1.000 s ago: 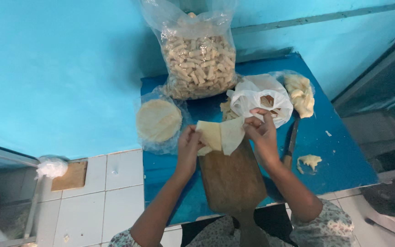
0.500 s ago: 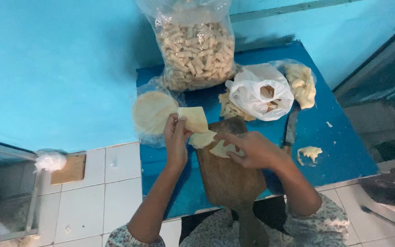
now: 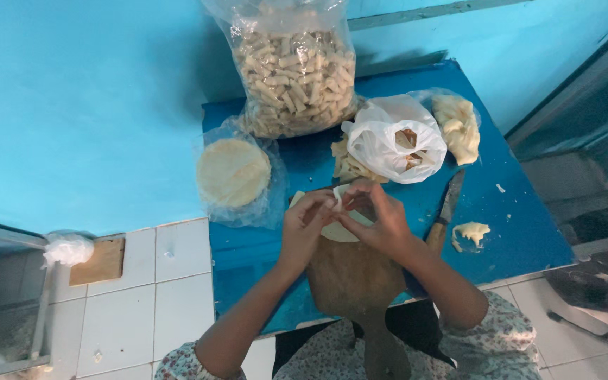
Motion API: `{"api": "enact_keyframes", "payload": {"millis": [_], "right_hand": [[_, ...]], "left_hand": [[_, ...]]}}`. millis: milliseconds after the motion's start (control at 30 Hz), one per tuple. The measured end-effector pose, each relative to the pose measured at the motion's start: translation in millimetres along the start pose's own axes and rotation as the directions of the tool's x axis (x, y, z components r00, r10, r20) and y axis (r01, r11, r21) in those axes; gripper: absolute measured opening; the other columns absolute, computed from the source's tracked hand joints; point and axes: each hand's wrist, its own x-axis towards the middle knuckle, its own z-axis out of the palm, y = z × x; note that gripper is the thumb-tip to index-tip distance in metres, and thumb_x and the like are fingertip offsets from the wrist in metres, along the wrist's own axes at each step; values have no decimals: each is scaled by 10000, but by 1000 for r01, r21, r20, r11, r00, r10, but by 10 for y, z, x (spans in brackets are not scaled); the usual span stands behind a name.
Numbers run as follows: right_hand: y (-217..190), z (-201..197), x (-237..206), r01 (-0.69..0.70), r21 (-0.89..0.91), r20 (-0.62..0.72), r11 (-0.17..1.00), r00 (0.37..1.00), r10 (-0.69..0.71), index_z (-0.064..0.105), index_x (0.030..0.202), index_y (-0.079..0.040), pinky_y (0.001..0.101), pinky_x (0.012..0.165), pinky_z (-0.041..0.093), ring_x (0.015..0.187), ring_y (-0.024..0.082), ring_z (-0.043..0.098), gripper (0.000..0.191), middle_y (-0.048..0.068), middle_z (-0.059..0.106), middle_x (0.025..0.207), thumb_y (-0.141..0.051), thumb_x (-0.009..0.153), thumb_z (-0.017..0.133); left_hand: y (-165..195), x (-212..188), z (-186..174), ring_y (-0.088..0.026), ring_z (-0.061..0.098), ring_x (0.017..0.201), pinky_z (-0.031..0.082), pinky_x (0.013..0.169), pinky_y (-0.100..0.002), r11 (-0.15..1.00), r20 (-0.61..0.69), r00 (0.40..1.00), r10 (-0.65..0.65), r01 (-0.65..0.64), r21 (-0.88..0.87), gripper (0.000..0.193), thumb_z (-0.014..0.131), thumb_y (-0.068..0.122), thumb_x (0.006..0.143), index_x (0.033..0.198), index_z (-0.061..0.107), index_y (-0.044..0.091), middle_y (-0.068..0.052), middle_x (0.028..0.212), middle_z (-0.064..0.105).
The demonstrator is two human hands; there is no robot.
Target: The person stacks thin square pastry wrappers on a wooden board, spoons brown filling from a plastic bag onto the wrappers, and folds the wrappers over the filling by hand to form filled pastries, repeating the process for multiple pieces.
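Pale thin round dough wrapper lies over top end of brown wooden paddle board, on blue worktop. Left hand and right hand meet above it, fingers narrow, pinching wrapper's upper edge, likely folding. Stack of round wrappers in clear plastic just left, within reach. Knife with wooden handle beside right hand.
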Motion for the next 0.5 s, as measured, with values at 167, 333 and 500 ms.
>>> {"api": "enact_keyframes", "payload": {"millis": [167,333,500], "right_hand": [[69,-11,-22,-117,129,-8,985,993,119,497,1226,-39,307,839,655,1002,180,767,481,113,738,1089,8,870,816],[72,-48,3,-281,396,66,874,958,278,457,1273,-47,324,903,633,1050,188,740,447,136,754,1079,97,928,702],[-6,-103,65,-315,466,76,827,945,317,457,1273,-62,344,925,633,1039,199,750,479,138,745,1031,99,908,721]], "left_hand": [[142,-8,74,-195,668,1175,602,974,-344,990,35,993,109,-111,90,121,737,30,940,1032,684,-26,-79,1238,640],[222,-22,112,-196,688,1141,617,971,-350,981,0,989,145,-143,130,108,733,29,962,1039,681,-26,-86,1212,654],[206,-24,108,-182,707,1067,636,898,-335,961,-3,987,161,-156,226,124,745,7,920,1019,677,-26,-70,1167,635]]}}
